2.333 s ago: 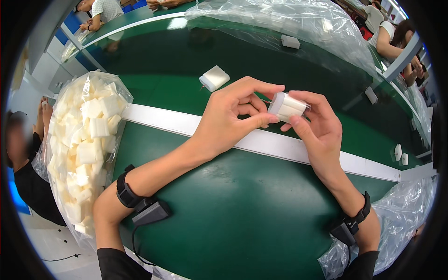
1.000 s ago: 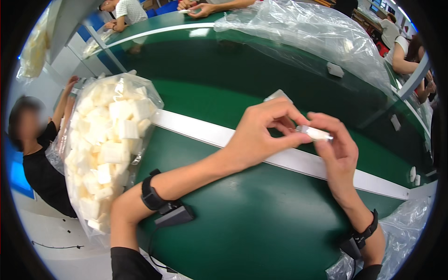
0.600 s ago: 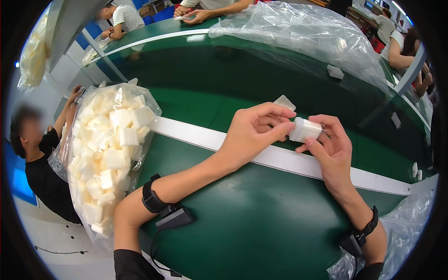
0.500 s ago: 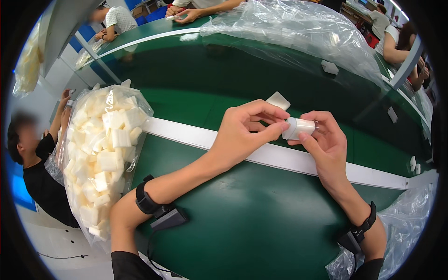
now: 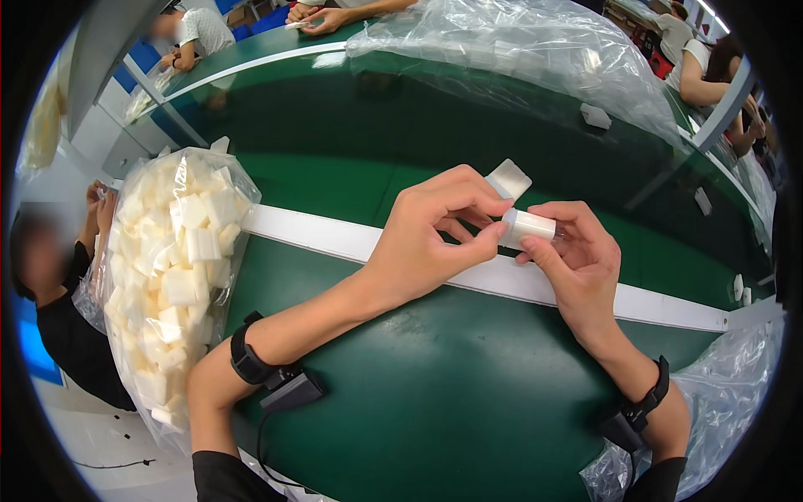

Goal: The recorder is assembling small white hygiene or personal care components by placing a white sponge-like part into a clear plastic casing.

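Between my hands is a small white plastic block (image 5: 530, 226) with rounded edges and a greyish left end. My right hand (image 5: 587, 261) is closed around its right end, thumb in front and fingers behind. My left hand (image 5: 435, 224) pinches at the greyish left end with thumb and forefinger; whether a thin film lies between those fingertips cannot be made out. Just behind my left fingers, a similar white piece (image 5: 512, 179) lies on the green conveyor belt (image 5: 335, 180).
On the left stands a clear bag (image 5: 180, 251) full of cream-white pieces. A white rail (image 5: 335, 238) crosses between the green table (image 5: 401, 376) and the belt. Clear plastic sheeting (image 5: 535, 50) covers the far side; another plastic bag (image 5: 711, 410) lies right. Co-workers sit around.
The view has shifted slightly. The white block is tilted a little differently, and my left fingertips have shifted slightly at its left end. Both hands stay closed on it.
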